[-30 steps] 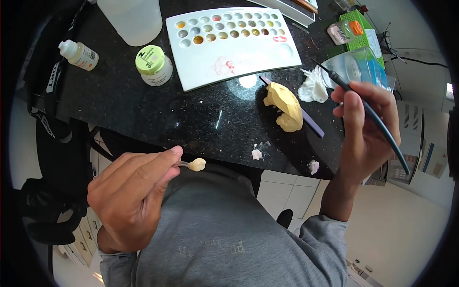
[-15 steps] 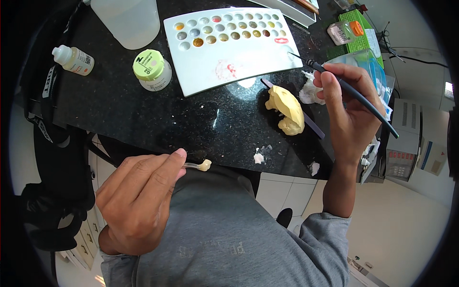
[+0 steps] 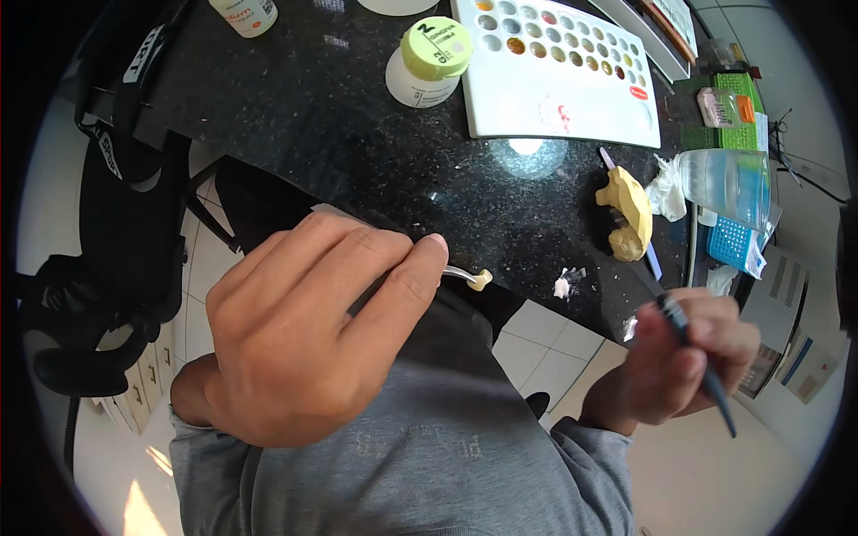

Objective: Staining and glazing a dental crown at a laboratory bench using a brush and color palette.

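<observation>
My left hand (image 3: pixel 322 330) is closed on a slim, curved metal tool (image 3: pixel 458 273); most of its length is hidden behind my fingers. At the tool's tip sits a small cream, tooth-like crown (image 3: pixel 481 280), just off the table's front edge. A fine brush with a dark handle (image 3: pixel 718 393) is pinched in my right hand (image 3: pixel 684 362), which is blurred, below the table's right front corner. The brush's tip points up toward the yellow dental model (image 3: pixel 631 213). Between the hands, white crumbs (image 3: pixel 563 286) lie on the black speckled table (image 3: pixel 357 147).
A white palette (image 3: pixel 527 98) with small coloured wells stands at the back, beside a lidded jar (image 3: pixel 424 67). To the right are crumpled tissue (image 3: pixel 666 189), a glass of liquid (image 3: pixel 726 183) and a blue basket (image 3: pixel 733 246). A dropper bottle (image 3: pixel 246 13) is far left.
My right hand has drawn the brush away from the palette, down toward me. The left hand still holds the tool with the crown. The whole view has shifted, so table items appear farther right and higher.
</observation>
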`<state>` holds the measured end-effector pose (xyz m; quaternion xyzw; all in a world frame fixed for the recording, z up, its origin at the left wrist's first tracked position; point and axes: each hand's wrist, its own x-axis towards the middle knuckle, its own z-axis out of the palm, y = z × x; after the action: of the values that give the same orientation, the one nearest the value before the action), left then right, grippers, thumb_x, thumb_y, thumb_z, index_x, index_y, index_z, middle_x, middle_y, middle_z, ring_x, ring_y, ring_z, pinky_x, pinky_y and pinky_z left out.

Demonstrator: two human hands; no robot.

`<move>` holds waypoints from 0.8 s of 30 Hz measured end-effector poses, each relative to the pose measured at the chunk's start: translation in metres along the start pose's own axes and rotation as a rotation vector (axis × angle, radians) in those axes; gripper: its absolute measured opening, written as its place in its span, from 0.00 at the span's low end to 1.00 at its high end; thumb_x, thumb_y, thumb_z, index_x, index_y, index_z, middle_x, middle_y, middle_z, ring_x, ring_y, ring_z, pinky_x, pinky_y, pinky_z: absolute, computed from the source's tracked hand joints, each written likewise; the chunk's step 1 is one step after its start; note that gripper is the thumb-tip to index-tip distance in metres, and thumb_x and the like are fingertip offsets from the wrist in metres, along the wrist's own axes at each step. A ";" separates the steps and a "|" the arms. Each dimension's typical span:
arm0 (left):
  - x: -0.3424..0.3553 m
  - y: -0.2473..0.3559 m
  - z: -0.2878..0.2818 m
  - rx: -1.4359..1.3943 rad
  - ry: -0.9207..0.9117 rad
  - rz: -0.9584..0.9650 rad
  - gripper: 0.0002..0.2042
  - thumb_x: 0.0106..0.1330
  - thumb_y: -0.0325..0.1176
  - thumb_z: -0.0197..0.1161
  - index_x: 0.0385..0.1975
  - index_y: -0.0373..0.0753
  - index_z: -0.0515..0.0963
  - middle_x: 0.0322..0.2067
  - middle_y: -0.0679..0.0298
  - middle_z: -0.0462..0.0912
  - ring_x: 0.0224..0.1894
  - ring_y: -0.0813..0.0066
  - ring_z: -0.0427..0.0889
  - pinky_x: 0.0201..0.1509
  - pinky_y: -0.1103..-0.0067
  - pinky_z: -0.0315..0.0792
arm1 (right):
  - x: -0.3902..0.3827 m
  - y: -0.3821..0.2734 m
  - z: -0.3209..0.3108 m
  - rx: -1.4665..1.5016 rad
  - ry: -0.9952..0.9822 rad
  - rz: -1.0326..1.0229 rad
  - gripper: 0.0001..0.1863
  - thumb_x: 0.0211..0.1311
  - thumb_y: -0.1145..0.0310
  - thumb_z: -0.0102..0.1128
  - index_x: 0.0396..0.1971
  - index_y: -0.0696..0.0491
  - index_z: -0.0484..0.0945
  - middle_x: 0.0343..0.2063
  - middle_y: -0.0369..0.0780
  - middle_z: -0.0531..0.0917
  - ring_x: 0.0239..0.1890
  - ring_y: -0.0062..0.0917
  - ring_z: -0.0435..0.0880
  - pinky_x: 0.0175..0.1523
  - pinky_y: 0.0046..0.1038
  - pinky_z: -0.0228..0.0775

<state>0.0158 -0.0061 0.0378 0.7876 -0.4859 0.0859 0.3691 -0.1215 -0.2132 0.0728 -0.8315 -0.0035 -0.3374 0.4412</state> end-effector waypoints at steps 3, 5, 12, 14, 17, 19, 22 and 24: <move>-0.001 -0.001 -0.003 0.037 -0.006 0.011 0.13 0.40 0.21 0.69 0.30 0.32 0.82 0.20 0.61 0.78 0.22 0.73 0.77 0.20 0.84 0.71 | -0.022 0.005 0.021 0.189 -0.094 0.012 0.11 0.49 0.78 0.59 0.32 0.61 0.69 0.25 0.45 0.76 0.20 0.26 0.79 0.25 0.23 0.76; 0.000 -0.002 -0.003 0.038 -0.019 0.018 0.13 0.40 0.21 0.69 0.30 0.32 0.82 0.20 0.61 0.78 0.22 0.73 0.77 0.19 0.84 0.71 | -0.023 0.006 0.028 0.183 -0.119 0.016 0.12 0.45 0.79 0.60 0.32 0.61 0.71 0.25 0.44 0.77 0.21 0.27 0.80 0.26 0.23 0.77; -0.001 -0.001 -0.003 0.035 -0.030 0.017 0.14 0.39 0.21 0.70 0.30 0.33 0.82 0.20 0.61 0.79 0.22 0.73 0.78 0.20 0.84 0.71 | -0.019 0.003 0.034 0.138 -0.157 0.043 0.13 0.39 0.81 0.64 0.29 0.60 0.74 0.23 0.42 0.79 0.23 0.29 0.82 0.29 0.25 0.80; -0.001 -0.001 -0.002 0.037 -0.032 0.015 0.14 0.39 0.21 0.70 0.30 0.33 0.82 0.20 0.61 0.79 0.22 0.73 0.78 0.20 0.84 0.71 | -0.020 0.003 0.035 0.131 -0.157 0.051 0.13 0.39 0.81 0.64 0.29 0.60 0.74 0.23 0.42 0.79 0.23 0.29 0.82 0.29 0.26 0.81; -0.001 -0.001 -0.002 0.038 -0.031 0.020 0.14 0.39 0.22 0.71 0.30 0.33 0.82 0.21 0.62 0.79 0.22 0.73 0.78 0.20 0.84 0.72 | -0.020 0.002 0.036 0.134 -0.150 0.063 0.13 0.39 0.81 0.64 0.29 0.60 0.75 0.22 0.41 0.79 0.22 0.29 0.82 0.29 0.26 0.81; -0.002 -0.001 -0.002 0.040 -0.028 0.019 0.14 0.40 0.22 0.71 0.31 0.33 0.82 0.20 0.62 0.79 0.22 0.73 0.78 0.20 0.84 0.72 | -0.019 0.002 0.036 0.134 -0.173 0.048 0.13 0.39 0.81 0.64 0.29 0.60 0.75 0.23 0.41 0.79 0.22 0.28 0.82 0.29 0.25 0.81; -0.002 -0.001 -0.002 0.041 -0.035 0.021 0.14 0.40 0.22 0.71 0.31 0.33 0.82 0.20 0.62 0.79 0.22 0.73 0.78 0.20 0.83 0.72 | -0.021 0.002 0.036 0.114 -0.145 0.062 0.13 0.38 0.82 0.64 0.29 0.60 0.75 0.23 0.41 0.79 0.23 0.29 0.82 0.29 0.25 0.81; -0.002 -0.002 -0.001 0.038 -0.032 0.026 0.14 0.40 0.22 0.71 0.31 0.33 0.82 0.20 0.62 0.79 0.22 0.73 0.78 0.20 0.83 0.72 | -0.019 0.002 0.037 0.123 -0.161 0.055 0.13 0.38 0.82 0.65 0.29 0.60 0.75 0.23 0.41 0.79 0.22 0.28 0.82 0.29 0.25 0.81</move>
<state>0.0166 -0.0032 0.0365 0.7892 -0.5003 0.0873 0.3454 -0.1150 -0.1820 0.0469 -0.8271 -0.0368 -0.2562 0.4989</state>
